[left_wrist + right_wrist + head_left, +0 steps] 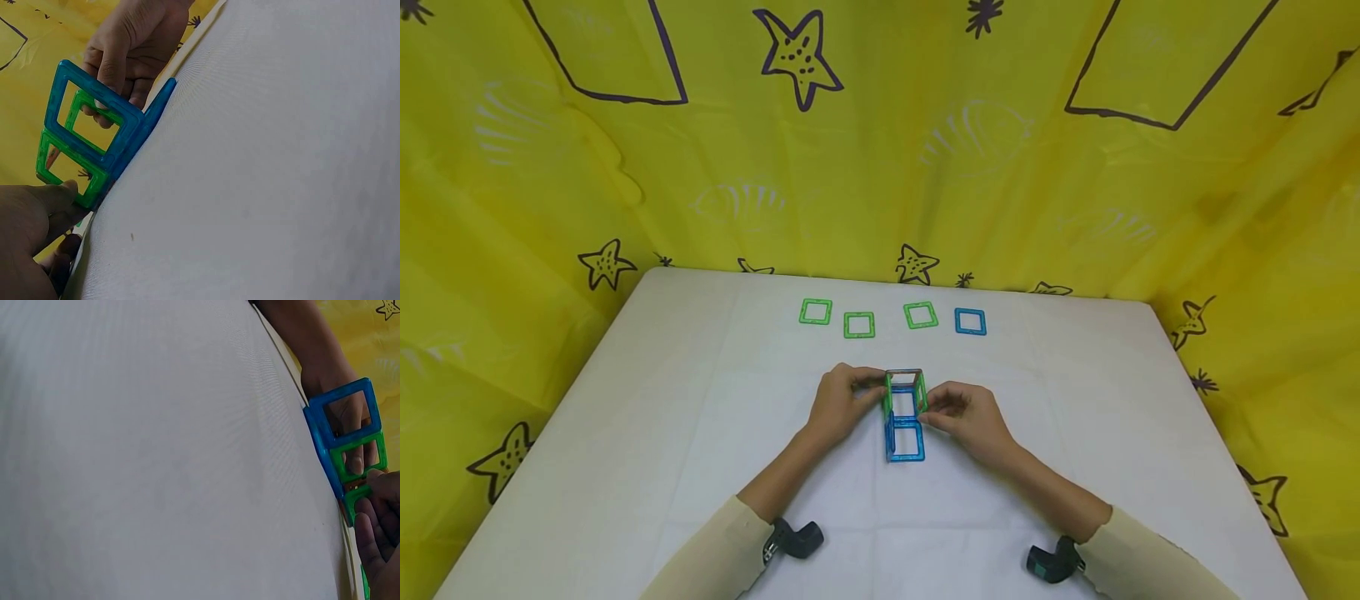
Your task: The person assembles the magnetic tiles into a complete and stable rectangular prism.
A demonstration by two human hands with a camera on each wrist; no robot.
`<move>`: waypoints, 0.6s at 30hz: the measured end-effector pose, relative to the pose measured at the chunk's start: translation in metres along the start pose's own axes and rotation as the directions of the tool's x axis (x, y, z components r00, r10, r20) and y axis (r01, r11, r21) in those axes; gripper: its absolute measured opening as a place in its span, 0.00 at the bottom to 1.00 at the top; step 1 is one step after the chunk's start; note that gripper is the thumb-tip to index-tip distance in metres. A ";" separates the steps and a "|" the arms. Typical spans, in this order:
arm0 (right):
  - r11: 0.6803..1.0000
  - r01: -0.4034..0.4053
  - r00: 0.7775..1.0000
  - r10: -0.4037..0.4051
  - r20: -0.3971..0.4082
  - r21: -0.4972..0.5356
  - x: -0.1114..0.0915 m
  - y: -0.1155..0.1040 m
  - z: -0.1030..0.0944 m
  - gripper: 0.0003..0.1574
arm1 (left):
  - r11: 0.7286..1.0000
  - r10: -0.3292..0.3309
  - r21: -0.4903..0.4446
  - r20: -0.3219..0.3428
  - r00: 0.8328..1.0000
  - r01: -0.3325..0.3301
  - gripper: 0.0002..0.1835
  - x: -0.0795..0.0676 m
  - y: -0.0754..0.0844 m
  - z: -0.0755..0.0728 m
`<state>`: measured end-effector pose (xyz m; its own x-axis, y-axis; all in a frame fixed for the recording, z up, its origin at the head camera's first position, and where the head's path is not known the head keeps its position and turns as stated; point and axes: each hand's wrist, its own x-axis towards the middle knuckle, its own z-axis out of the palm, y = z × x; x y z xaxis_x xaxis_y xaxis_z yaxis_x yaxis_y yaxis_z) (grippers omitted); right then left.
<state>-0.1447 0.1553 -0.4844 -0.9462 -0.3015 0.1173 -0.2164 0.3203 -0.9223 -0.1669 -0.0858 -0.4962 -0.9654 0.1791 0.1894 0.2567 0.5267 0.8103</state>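
Note:
Open-framed square magnetic tiles form a small structure at the middle of the table in the head view. Two blue tiles (907, 457) lie flat in a row, and one blue tile (103, 90) stands upright along the near left edge. Behind it, my left hand (838, 404) pinches an upright green tile (100, 187) on the left side. On the opposite side my right hand (967, 417) pinches another upright green tile (922, 392). A brownish-orange tile (356, 484) shows at the far end. Fingers partly cover both green tiles.
Beyond the structure lie three loose green tiles (816, 322) and a loose blue tile (971, 332), all flat on the white-covered table (625, 433). A yellow patterned curtain (865, 167) hangs behind the table and at both sides.

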 end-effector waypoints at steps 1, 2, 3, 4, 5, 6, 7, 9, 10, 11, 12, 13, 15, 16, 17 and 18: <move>1.000 -0.001 1.000 0.001 -0.003 -0.003 0.000 0.000 0.000 0.10 | 1.000 0.001 -0.001 -0.001 1.000 -0.001 0.13 0.000 0.000 0.000; 1.000 -0.003 1.000 0.003 -0.004 -0.004 0.000 -0.001 0.001 0.10 | 1.000 0.001 -0.002 -0.001 1.000 -0.001 0.13 0.000 0.000 0.000; 1.000 -0.005 1.000 0.005 -0.005 -0.004 0.000 -0.002 0.001 0.10 | 1.000 -0.003 -0.004 -0.001 1.000 0.003 0.13 0.000 0.000 0.000; 1.000 -0.006 1.000 0.006 -0.006 -0.005 0.000 -0.002 0.001 0.09 | 1.000 0.000 -0.005 -0.003 1.000 0.000 0.13 0.000 0.000 0.000; 1.000 -0.007 1.000 0.007 -0.008 -0.008 0.000 -0.002 0.001 0.10 | 1.000 0.002 -0.006 -0.004 1.000 -0.002 0.13 0.000 0.000 0.000; 1.000 -0.010 1.000 0.010 -0.010 -0.009 0.000 -0.002 0.002 0.10 | 1.000 0.003 -0.006 -0.005 1.000 -0.003 0.13 0.000 -0.001 0.000; 1.000 -0.011 1.000 0.011 -0.010 -0.010 0.000 -0.003 0.002 0.10 | 1.000 0.002 -0.007 -0.004 1.000 -0.002 0.13 0.001 -0.001 0.000; 1.000 -0.012 1.000 0.012 -0.011 -0.013 0.000 -0.003 0.002 0.10 | 1.000 0.001 -0.009 -0.004 1.000 -0.001 0.13 0.001 -0.001 0.000; 1.000 -0.011 1.000 0.011 -0.011 -0.016 0.000 -0.004 0.002 0.10 | 1.000 0.001 -0.011 -0.004 1.000 -0.001 0.13 0.001 -0.001 0.000; 1.000 -0.010 1.000 0.010 -0.011 -0.018 0.000 -0.004 0.002 0.10 | 1.000 -0.002 -0.014 -0.003 1.000 0.002 0.13 0.001 -0.001 0.000; 1.000 -0.013 1.000 0.013 -0.011 -0.021 0.000 -0.004 0.002 0.10 | 1.000 -0.003 -0.016 -0.002 1.000 0.003 0.12 0.001 -0.001 0.000; 1.000 -0.015 1.000 0.015 -0.011 -0.025 0.000 -0.004 0.002 0.10 | 1.000 -0.004 -0.017 -0.001 1.000 0.004 0.12 0.001 -0.001 0.000; 0.999 -0.018 1.000 0.017 -0.013 -0.031 0.000 -0.005 0.001 0.10 | 1.000 -0.003 -0.021 -0.001 1.000 0.002 0.12 0.001 -0.001 0.000; 0.999 -0.018 1.000 0.018 -0.013 -0.033 -0.001 -0.005 0.001 0.10 | 1.000 -0.003 -0.024 0.000 1.000 0.003 0.12 0.001 0.000 0.000; 0.999 -0.020 1.000 0.019 -0.013 -0.035 -0.001 -0.005 0.001 0.10 | 1.000 -0.005 -0.026 0.000 1.000 0.005 0.12 0.001 0.000 -0.001; 0.999 -0.019 1.000 0.019 -0.014 -0.034 -0.001 -0.005 0.001 0.10 | 1.000 -0.007 -0.026 0.001 1.000 0.007 0.12 0.001 0.000 -0.001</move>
<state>-0.1423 0.1530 -0.4803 -0.9533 -0.2832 0.1048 -0.2062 0.3569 -0.9111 -0.1678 -0.0862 -0.4956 -0.9672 0.1763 0.1829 0.2485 0.5065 0.8257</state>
